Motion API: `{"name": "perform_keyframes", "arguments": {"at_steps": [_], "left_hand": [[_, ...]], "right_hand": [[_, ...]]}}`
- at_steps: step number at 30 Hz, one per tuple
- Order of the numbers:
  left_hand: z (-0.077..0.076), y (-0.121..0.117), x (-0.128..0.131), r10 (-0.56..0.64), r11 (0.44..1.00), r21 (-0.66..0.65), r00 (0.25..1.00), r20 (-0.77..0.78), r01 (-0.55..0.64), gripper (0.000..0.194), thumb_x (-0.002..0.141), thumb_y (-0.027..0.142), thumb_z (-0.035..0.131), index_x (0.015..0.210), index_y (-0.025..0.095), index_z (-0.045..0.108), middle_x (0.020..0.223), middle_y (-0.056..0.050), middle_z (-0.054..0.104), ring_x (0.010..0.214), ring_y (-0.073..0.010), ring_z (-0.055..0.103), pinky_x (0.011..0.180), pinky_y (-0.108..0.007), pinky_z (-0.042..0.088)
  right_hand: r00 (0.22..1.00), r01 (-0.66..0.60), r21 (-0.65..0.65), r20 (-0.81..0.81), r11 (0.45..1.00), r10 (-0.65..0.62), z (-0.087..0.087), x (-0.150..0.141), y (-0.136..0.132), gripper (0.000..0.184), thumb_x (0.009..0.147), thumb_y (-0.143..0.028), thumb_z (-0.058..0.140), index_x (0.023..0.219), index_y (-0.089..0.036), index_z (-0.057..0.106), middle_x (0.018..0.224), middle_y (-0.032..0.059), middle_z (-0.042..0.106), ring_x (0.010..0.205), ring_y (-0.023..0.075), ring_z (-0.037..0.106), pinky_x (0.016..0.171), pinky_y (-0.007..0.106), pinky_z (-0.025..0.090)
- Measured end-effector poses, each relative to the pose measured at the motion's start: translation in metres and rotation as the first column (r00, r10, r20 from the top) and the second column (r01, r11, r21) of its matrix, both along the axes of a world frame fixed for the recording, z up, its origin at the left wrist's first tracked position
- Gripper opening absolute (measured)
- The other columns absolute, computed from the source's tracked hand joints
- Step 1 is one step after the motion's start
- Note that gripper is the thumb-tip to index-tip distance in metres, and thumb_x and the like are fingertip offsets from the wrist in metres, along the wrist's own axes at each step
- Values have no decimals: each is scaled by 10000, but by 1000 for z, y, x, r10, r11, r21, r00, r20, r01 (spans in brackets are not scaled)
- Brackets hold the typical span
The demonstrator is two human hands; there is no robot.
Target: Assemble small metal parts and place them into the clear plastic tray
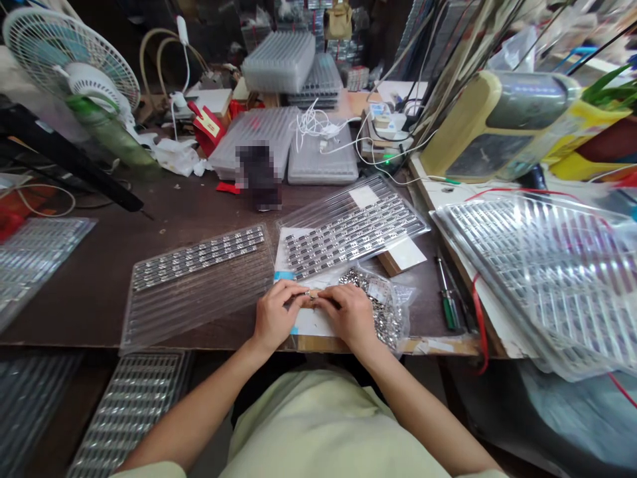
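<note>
My left hand (279,312) and my right hand (351,315) face each other near the table's front edge, fingertips pinched around a small brownish piece (312,297). What exactly each hand grips there is too small to make out. Beneath them lies a white sheet (318,324) with blue tape. Against the right hand rests a clear plastic bag (393,325) of small shiny metal parts. Just beyond the hands, a clear ribbed tray (348,229) carries rows of small metal parts. To the left, another ribbed tray (199,285) has filled rows only along its far side.
A green-handled screwdriver (448,309) lies to the right. Stacked clear trays (542,279) stand at the right edge. Behind are closed plastic cases (323,156) with a white cable on top. A fan (74,63) stands at the back left. A small box (403,255) sits under the far tray.
</note>
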State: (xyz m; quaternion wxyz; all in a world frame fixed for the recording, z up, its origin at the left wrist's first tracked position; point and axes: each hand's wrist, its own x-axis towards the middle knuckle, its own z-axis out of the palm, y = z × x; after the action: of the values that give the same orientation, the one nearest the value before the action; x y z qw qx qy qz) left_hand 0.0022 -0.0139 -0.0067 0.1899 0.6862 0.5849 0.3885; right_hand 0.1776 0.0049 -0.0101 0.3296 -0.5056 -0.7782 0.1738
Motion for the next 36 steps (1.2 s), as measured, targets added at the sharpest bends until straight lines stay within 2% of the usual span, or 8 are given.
{"name": "perform_keyframes", "arguments": {"at_steps": [8,13,17,21,24,28,31,36], "left_hand": [[-1,2,-4,48,999,5,996,79,-49,130,832,267,625,906,205,712,892,-35,658,795,-144,631,711,-247,494],[-1,3,-3,53,999,-7,995,87,-53,131,828,272,628,905,209,712,886,-34,663,781,-142,627,697,-246,491],[-2,4,-3,54,998,-33,993,104,-51,120,820,262,630,890,206,710,878,-31,668,736,-130,615,658,-237,482],[0,8,-5,69,995,-78,985,160,-57,124,828,262,615,874,197,708,898,-37,680,719,-128,620,627,-232,485],[5,11,-3,67,996,-71,982,177,-55,128,832,262,612,887,194,706,909,-43,680,765,-139,633,636,-233,492],[11,12,8,-37,999,-26,995,95,40,116,822,261,639,899,219,714,908,-39,670,821,-150,632,696,-250,496],[10,10,17,-115,993,-23,993,25,116,127,831,259,634,926,231,713,895,-35,670,845,-156,623,756,-274,495],[1,9,20,-142,990,-27,989,-48,141,130,817,236,652,929,242,718,872,-30,674,840,-163,618,768,-289,492]], "right_hand": [[988,-2,75,156,997,-10,-1,-19,1,105,836,-377,655,888,-327,730,895,1,667,852,175,494,735,326,307],[960,46,94,271,994,-70,5,4,-2,301,840,-386,644,1115,-265,663,1040,57,637,939,216,495,762,344,351],[934,58,116,345,992,-95,4,27,-5,249,865,-331,615,1083,-219,661,1057,67,649,943,235,502,759,355,377],[957,47,115,281,992,-78,-4,32,-5,154,909,-260,541,928,-197,681,887,60,657,816,199,508,715,327,405],[980,64,142,176,988,-88,-7,30,-4,159,913,-245,529,872,-204,677,890,55,651,807,188,515,738,325,430],[991,122,173,30,977,-129,-6,29,-3,143,905,-241,529,935,-218,667,966,66,637,878,198,535,788,348,451],[992,129,141,-27,982,-127,-5,30,-4,140,907,-208,504,934,-210,641,901,56,648,854,192,550,783,347,451],[991,126,113,-64,985,-120,-6,31,-5,115,888,-159,500,894,-190,611,841,47,659,821,192,566,756,331,457]]}}
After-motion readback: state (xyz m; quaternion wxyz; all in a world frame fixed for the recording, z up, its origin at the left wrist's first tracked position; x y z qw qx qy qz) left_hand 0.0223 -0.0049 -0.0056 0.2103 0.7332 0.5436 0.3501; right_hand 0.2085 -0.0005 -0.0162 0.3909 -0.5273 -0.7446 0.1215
